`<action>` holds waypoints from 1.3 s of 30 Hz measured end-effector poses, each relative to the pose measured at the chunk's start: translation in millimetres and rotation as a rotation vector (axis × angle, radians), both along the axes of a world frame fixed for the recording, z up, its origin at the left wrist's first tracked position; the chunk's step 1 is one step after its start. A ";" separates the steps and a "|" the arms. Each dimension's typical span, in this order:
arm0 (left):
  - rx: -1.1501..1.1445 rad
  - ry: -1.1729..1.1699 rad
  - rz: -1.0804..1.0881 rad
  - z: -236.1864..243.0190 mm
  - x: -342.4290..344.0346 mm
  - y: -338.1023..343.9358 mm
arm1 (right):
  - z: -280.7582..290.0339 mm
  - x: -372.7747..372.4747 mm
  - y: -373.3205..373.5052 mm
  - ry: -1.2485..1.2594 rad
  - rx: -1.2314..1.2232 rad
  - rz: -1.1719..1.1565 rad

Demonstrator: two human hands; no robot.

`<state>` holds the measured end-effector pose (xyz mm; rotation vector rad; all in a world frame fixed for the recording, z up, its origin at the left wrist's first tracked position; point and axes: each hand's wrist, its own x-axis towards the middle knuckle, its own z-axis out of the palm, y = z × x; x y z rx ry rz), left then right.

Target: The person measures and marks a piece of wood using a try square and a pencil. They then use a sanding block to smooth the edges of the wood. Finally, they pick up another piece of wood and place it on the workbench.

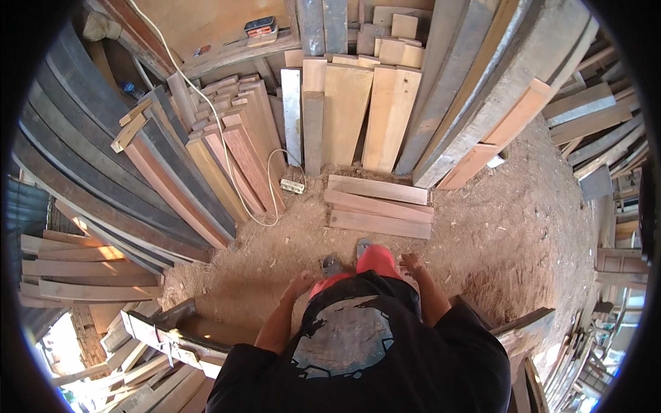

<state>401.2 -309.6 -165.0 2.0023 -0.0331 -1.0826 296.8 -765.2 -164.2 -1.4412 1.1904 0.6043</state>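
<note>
Beside my red shorts (pixel 377 259), my left hand (pixel 300 281) hangs with its fingers loosely curled, and nothing shows in it. On the other side, my right hand (pixel 412 264) is held near the thigh, its fingers curled too and no object visible in it. Past my feet, three short planks (pixel 379 202) lie side by side on the dirt floor, nearest to the right hand. Neither hand touches them. Behind these, pale boards (pixel 391 117) lean upright against the wall.
A white power strip (pixel 292 186) and its looping cord (pixel 222 131) lie by stacked reddish lumber (pixel 249 138). Long dark beams (pixel 89 168) lean at left. Wooden benches or frames (pixel 172 337) stand close on my left. Sawdust covers the ground (pixel 496 234). A thick beam (pixel 496 89) leans at right.
</note>
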 end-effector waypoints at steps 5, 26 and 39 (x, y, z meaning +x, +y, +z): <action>0.010 -0.002 -0.120 -57.5 -4.9 83.1 | -6.0 -33.5 2.7 -0.204 -0.259 0.328; -0.043 0.057 -0.029 -10.0 17.4 2.1 | -42.9 -28.4 -23.1 -0.053 -0.614 0.548; -0.070 -0.139 -0.004 -33.2 41.9 -11.2 | -82.4 -110.1 -20.1 -0.507 -0.768 0.866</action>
